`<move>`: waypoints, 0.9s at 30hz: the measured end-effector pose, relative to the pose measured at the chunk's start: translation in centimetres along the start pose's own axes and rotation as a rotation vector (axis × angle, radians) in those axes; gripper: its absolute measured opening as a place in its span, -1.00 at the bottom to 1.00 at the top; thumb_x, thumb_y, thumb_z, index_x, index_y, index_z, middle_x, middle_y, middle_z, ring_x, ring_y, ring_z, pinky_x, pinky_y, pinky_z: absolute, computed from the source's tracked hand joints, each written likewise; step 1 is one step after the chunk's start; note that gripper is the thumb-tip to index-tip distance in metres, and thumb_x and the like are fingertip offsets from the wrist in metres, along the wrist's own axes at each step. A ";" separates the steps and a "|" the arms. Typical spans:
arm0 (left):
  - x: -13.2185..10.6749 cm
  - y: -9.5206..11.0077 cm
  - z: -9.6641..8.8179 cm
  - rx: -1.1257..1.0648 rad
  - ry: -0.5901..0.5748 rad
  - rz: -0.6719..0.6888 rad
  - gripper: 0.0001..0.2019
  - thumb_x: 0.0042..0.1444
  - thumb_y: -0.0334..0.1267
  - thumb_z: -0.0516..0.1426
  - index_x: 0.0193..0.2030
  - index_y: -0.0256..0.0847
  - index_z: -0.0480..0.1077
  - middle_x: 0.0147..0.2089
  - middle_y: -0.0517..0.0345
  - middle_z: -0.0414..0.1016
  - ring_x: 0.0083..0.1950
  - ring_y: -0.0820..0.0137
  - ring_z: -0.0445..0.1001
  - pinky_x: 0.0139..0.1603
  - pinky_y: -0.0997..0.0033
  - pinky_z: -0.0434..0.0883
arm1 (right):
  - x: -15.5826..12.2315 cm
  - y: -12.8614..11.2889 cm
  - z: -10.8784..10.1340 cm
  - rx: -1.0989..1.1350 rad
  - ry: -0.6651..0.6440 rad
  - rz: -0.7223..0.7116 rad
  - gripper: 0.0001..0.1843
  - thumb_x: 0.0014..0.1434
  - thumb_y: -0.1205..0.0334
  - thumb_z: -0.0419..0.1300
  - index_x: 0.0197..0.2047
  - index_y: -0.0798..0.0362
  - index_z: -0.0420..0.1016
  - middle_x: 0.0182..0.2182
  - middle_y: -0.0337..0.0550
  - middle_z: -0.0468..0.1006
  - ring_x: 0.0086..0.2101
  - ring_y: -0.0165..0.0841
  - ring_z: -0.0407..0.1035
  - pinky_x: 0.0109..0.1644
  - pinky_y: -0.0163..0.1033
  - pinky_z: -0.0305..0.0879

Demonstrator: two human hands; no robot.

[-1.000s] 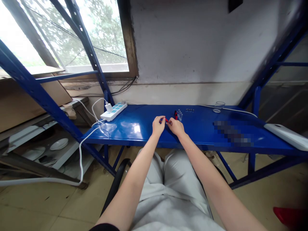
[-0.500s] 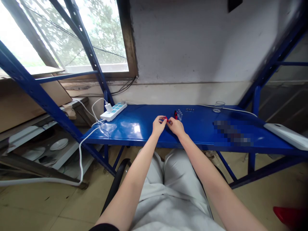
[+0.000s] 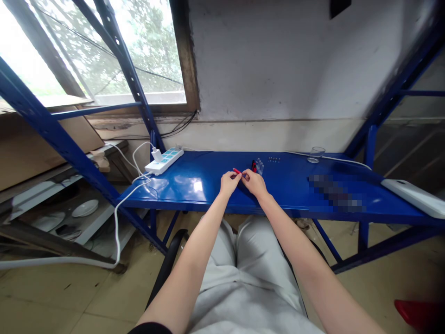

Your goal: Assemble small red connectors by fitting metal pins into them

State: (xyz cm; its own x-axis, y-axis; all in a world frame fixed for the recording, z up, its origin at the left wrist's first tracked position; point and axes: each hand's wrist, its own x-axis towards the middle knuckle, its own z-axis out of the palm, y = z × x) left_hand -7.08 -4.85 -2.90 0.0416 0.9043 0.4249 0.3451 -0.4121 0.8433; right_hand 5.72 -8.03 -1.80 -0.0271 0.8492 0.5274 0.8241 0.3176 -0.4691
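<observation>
Over the blue table (image 3: 278,188), my two hands meet at the fingertips. My left hand (image 3: 229,181) is closed on a small red stick-like piece (image 3: 237,170), which pokes out above its fingers and slants toward the other hand. My right hand (image 3: 255,181) is pinched at the lower end of that piece; whether it grips the same piece or another small part is hidden. Just behind the right hand stand small red and black pieces (image 3: 254,165) and several clear plastic pieces (image 3: 259,164). A row of tiny metallic parts (image 3: 274,159) lies farther back.
A white power strip (image 3: 164,161) with a plug and cable lies at the table's left end. Toward the right back stands a clear glass (image 3: 316,154). A blurred dark object (image 3: 333,190) and a white flat device (image 3: 415,195) lie on the right. Blue posts frame both sides.
The red piece has turned between my fingers and now shows as a longer slanted stick. Both hands stay in nearly the same place.
</observation>
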 end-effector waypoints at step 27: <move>4.5 -1.5 -6.7 0.518 -0.010 -0.148 -0.86 -0.14 -0.19 0.16 -0.47 -0.20 0.46 -0.40 0.09 0.51 -0.34 0.35 0.44 -0.33 0.44 0.27 | 0.0 0.3 0.0 0.030 -0.086 -0.027 -0.71 0.11 0.24 -0.02 -0.11 0.02 0.39 -0.53 -0.24 0.41 -0.47 -0.39 0.31 -0.43 -0.35 0.10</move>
State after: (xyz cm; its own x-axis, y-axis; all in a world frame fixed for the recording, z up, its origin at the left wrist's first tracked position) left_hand -13.67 -0.96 -0.05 -0.0345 0.9507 0.3081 0.7651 -0.1732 0.6201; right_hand 5.96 -7.90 -1.93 -0.0989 0.8726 0.4783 0.8050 0.3528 -0.4770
